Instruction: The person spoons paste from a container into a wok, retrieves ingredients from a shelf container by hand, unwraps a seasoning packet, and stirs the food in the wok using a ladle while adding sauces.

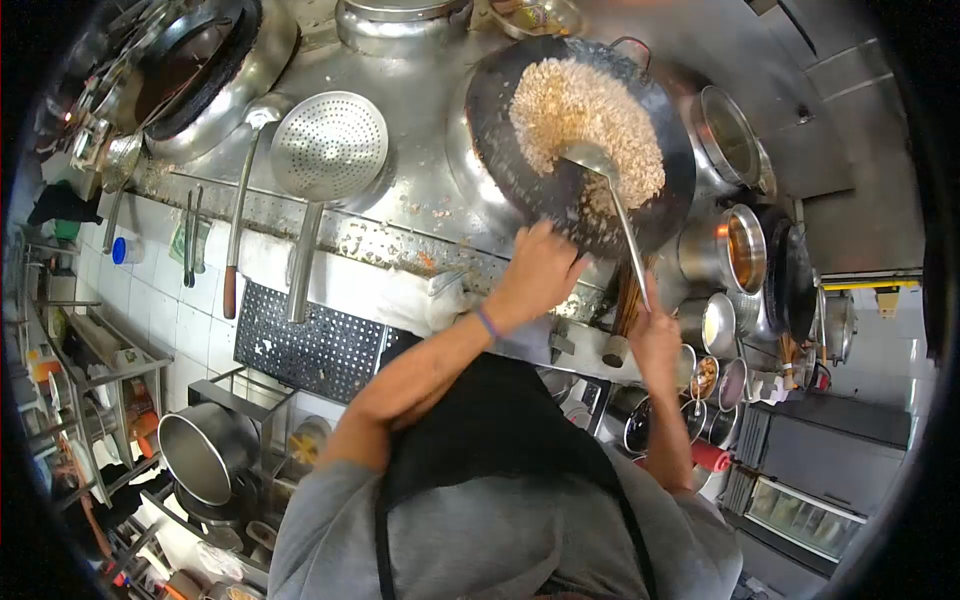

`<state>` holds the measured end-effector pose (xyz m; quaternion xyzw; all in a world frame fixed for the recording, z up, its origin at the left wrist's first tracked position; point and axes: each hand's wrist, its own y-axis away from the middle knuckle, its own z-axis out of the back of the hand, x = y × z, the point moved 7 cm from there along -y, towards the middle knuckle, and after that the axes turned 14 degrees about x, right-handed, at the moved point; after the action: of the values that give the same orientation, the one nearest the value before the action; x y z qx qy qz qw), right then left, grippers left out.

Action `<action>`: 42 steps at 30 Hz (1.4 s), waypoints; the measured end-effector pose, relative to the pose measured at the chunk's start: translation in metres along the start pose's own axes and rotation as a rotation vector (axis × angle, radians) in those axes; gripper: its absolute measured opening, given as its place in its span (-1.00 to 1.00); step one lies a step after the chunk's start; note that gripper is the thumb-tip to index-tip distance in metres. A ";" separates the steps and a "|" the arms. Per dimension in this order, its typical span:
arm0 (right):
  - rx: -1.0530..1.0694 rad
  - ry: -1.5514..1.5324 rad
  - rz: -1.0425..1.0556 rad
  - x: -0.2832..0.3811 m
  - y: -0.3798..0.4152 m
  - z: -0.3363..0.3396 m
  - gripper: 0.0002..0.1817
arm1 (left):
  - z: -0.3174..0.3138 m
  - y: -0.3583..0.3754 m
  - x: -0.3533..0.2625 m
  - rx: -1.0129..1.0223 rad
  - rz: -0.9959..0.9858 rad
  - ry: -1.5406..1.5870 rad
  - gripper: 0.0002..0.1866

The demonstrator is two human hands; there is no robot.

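A large dark wok [490, 110] sits on the steel stove and holds a heap of light brown, grain-like food [600, 110]. The bowl of a long metal ladle [627, 225] rests against the food's lower edge. My right hand [655, 325] is wrapped round the ladle's handle, to the right of the wok's near rim. At that rim, on its left part, is my left hand [540, 270], with its fingers curled; what it grips, if anything, is hidden.
A perforated strainer [330, 146] and another ladle [238, 205] lie on the stove left of the wok. Metal pots, one a steel pot [741, 250], stand at the right. A black perforated mat [300, 340] and an empty pot [205, 453] are at the lower left.
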<state>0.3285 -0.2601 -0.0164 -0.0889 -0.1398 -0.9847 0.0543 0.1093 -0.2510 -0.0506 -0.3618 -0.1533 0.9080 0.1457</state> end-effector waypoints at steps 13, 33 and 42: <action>-0.214 -0.349 0.214 -0.013 -0.002 0.032 -0.41 | 0.007 -0.033 0.020 -0.004 -0.123 0.033 -0.72; -0.234 -0.038 0.102 -0.046 -0.153 0.064 -0.50 | -0.001 -0.020 0.020 0.050 -0.039 -0.009 -0.49; 0.254 -0.627 -0.051 -0.019 -0.080 0.048 -0.47 | 0.008 -0.018 0.035 0.125 -0.068 0.118 -0.49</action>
<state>0.3441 -0.1681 0.0043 -0.3766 -0.2736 -0.8851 -0.0053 0.0826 -0.2226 -0.0595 -0.3995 -0.0994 0.8874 0.2075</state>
